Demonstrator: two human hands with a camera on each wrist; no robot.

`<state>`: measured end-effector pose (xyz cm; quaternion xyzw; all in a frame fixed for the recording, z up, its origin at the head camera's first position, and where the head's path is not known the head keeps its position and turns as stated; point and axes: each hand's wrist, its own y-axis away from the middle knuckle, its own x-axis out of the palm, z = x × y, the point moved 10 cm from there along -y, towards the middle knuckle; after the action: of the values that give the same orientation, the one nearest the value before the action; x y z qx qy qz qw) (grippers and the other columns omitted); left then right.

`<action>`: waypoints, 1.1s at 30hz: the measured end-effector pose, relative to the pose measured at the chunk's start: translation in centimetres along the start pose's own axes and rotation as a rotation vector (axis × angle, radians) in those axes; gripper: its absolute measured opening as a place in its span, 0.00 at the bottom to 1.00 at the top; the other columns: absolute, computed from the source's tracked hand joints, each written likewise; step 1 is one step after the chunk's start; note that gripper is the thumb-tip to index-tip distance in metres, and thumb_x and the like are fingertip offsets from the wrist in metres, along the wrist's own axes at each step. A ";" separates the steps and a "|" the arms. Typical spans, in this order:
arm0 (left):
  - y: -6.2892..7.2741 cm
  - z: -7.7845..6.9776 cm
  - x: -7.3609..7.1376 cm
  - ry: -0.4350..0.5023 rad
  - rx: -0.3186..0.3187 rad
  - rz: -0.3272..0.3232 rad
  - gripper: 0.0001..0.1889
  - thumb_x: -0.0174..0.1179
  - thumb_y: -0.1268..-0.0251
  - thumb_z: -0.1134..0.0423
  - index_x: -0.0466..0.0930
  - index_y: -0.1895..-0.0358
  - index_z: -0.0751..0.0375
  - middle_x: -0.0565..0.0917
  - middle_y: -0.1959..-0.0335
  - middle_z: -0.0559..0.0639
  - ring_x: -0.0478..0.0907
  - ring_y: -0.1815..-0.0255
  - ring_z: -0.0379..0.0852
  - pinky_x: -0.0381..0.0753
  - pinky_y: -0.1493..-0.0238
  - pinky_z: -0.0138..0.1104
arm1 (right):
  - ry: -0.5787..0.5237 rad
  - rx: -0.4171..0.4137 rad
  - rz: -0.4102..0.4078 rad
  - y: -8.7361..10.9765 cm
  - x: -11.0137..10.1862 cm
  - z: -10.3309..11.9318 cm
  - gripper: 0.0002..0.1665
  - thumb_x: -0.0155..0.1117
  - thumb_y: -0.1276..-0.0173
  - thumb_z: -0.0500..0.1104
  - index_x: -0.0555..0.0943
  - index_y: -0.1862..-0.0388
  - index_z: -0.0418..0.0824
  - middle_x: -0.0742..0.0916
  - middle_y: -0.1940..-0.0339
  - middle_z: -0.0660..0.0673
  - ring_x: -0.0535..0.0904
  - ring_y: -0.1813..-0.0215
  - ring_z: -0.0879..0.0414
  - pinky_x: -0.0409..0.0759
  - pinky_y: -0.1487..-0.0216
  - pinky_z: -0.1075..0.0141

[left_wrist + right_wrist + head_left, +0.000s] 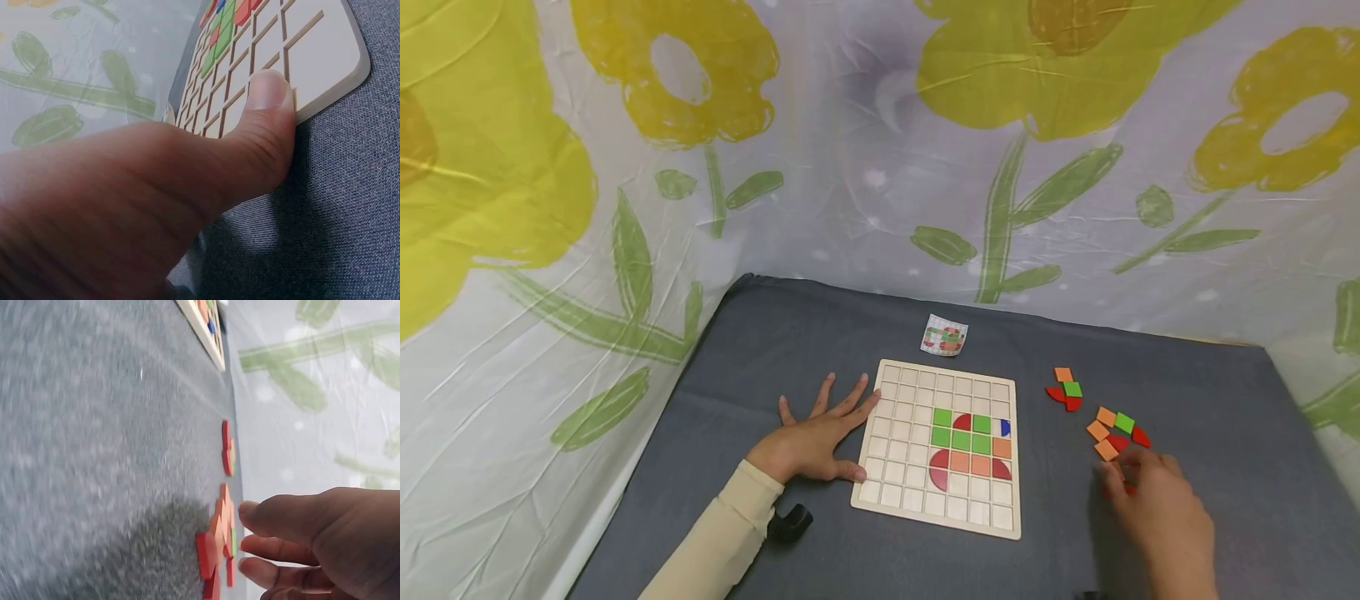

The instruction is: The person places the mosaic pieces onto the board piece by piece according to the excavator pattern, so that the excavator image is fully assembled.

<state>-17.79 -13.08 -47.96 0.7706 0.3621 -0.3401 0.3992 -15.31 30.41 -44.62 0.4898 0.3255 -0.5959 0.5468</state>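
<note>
A wooden grid board [891, 472] lies flat on the table. Green squares [960, 440], orange squares, red quarter-rounds and a blue piece [1005, 428] sit in its cells. My left hand [812, 442] is spread along the board's left side, and in the left wrist view its thumb [269, 119] touches the rim. Over the loose pieces at the right hovers my right hand [1168, 508]. In the right wrist view thumb and fingers stand apart, with nothing visible between them. Red pieces [205, 555] lie below them; some are hidden by the hand in the head view.
A small printed pattern card [944, 335] lies beyond the board. Loose orange squares [1097, 431], green squares [1123, 423] and red quarter-rounds [1141, 437] lie in groups to the board's right. A flowered curtain [850, 167] hangs behind the dark tablecloth [820, 325].
</note>
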 end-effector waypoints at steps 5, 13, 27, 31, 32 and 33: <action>-0.1 0.0 0.0 -0.001 -0.006 0.001 0.61 0.76 0.42 0.40 0.43 0.12 0.35 0.35 0.11 0.40 0.21 0.13 0.63 0.25 0.38 0.86 | 0.024 0.008 0.029 -0.1 0.1 -0.5 0.31 0.66 0.23 0.60 0.82 0.41 0.33 0.79 0.42 0.25 0.83 0.53 0.31 0.80 0.63 0.38; -0.1 0.0 0.0 0.002 -0.006 0.000 0.60 0.76 0.42 0.40 0.43 0.12 0.34 0.35 0.11 0.39 0.21 0.13 0.62 0.26 0.38 0.86 | 0.037 0.046 0.112 -0.4 1.2 -0.8 0.33 0.67 0.24 0.61 0.82 0.41 0.33 0.78 0.43 0.25 0.82 0.55 0.28 0.79 0.62 0.37; -0.2 0.2 0.2 0.001 -0.002 0.001 0.60 0.75 0.42 0.39 0.42 0.12 0.34 0.34 0.11 0.39 0.20 0.13 0.62 0.25 0.38 0.86 | 0.014 -0.092 0.014 0.3 1.3 2.8 0.22 0.74 0.29 0.49 0.85 0.44 0.37 0.82 0.53 0.34 0.80 0.67 0.45 0.78 0.72 0.46; -0.2 0.2 0.2 0.007 0.004 0.004 0.60 0.75 0.42 0.39 0.42 0.12 0.34 0.34 0.11 0.39 0.20 0.13 0.62 0.25 0.38 0.86 | 0.012 -0.099 0.021 0.2 1.7 3.5 0.20 0.73 0.30 0.48 0.85 0.44 0.39 0.83 0.52 0.32 0.81 0.65 0.41 0.79 0.70 0.41; -0.2 0.2 0.1 0.006 0.006 0.003 0.60 0.75 0.42 0.39 0.42 0.12 0.34 0.34 0.11 0.39 0.20 0.13 0.62 0.25 0.38 0.86 | 0.011 -0.096 0.026 0.2 1.8 3.6 0.19 0.72 0.30 0.47 0.85 0.45 0.39 0.82 0.51 0.31 0.81 0.65 0.40 0.79 0.68 0.40; -0.2 0.2 0.1 0.006 0.007 0.003 0.60 0.75 0.42 0.39 0.42 0.12 0.34 0.34 0.11 0.39 0.20 0.13 0.62 0.25 0.38 0.86 | 0.011 -0.093 0.033 0.2 2.0 3.7 0.19 0.72 0.31 0.47 0.84 0.45 0.39 0.82 0.50 0.31 0.81 0.64 0.40 0.79 0.67 0.40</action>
<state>-17.92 -13.11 -48.22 0.7736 0.3608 -0.3384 0.3960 -15.79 26.24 -45.29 0.4725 0.3475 -0.5684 0.5769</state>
